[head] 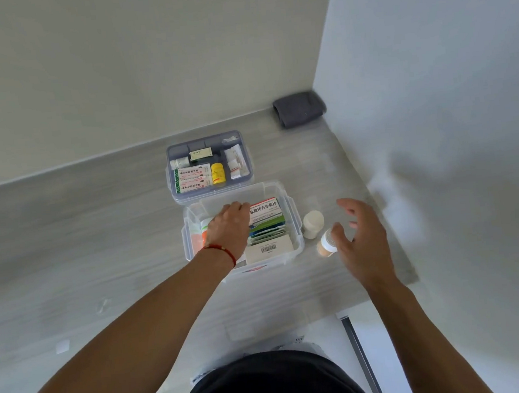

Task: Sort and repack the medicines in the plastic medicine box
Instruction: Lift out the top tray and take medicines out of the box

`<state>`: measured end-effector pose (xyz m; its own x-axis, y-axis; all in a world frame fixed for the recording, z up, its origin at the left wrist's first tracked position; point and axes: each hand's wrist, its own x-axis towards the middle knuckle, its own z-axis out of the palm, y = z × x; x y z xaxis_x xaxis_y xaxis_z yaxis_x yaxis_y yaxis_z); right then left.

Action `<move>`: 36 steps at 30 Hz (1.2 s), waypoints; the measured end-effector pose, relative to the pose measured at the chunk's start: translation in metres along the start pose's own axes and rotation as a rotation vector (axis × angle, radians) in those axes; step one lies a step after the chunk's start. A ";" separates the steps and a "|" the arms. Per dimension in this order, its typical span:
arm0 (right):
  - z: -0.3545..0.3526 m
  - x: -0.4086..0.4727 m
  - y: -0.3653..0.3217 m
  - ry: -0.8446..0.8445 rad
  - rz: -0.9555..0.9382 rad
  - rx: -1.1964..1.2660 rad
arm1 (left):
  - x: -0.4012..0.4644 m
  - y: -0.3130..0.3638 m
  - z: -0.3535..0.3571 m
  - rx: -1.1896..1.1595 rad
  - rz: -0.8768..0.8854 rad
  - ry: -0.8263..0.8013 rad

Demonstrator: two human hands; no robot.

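The box (295, 215) sat open on the tabletop (98, 243), its tray (174, 185) set behind it so the cartons (265, 224) below could be reached. The left hand (228, 228) reached among them, fingers hidden. The right hand (362, 237) hovered spread beside a bottle (326, 243), likely next in.

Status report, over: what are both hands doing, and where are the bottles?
Left hand reaching into medicine box, grip unclear. Right hand open, hovering by tipped bottle. White bottle upright beside box. Nothing in the way.
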<state>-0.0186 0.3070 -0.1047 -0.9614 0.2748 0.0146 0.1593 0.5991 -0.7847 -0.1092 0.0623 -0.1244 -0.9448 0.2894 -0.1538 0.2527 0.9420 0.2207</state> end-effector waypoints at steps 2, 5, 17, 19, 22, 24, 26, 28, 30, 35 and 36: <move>0.000 -0.005 -0.001 -0.024 0.027 0.000 | -0.004 -0.007 -0.002 -0.086 -0.002 0.014; -0.005 -0.011 -0.008 -0.039 0.048 -0.009 | -0.019 -0.013 -0.014 -0.212 0.038 0.098; -0.020 -0.034 -0.009 -0.023 0.239 0.204 | -0.067 0.048 -0.024 -0.392 0.345 0.031; -0.029 -0.046 0.013 0.032 0.356 0.254 | -0.067 0.040 -0.020 -0.379 0.318 0.092; -0.023 -0.062 0.047 0.030 0.522 0.233 | -0.066 0.028 -0.020 -0.311 0.242 0.173; -0.006 -0.068 0.062 -0.001 0.595 0.214 | -0.064 0.021 -0.019 -0.335 0.203 0.129; 0.011 -0.069 0.069 -0.034 0.646 0.219 | -0.063 0.012 -0.015 -0.382 0.174 0.086; 0.024 -0.067 0.070 -0.070 0.648 0.196 | -0.064 0.002 -0.011 -0.390 0.144 0.069; 0.031 -0.063 0.071 -0.096 0.610 0.134 | -0.063 -0.005 -0.010 -0.380 0.107 0.074; 0.029 -0.058 0.064 -0.104 0.552 -0.014 | -0.049 -0.014 -0.011 -0.381 -0.026 0.017; 0.027 -0.058 0.066 -0.111 0.531 -0.040 | -0.045 -0.013 -0.011 -0.393 -0.043 0.000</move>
<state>0.0419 0.3108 -0.1740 -0.7639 0.4679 -0.4443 0.6358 0.4283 -0.6421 -0.0726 0.0354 -0.1093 -0.9526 0.2516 -0.1710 0.1141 0.8167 0.5657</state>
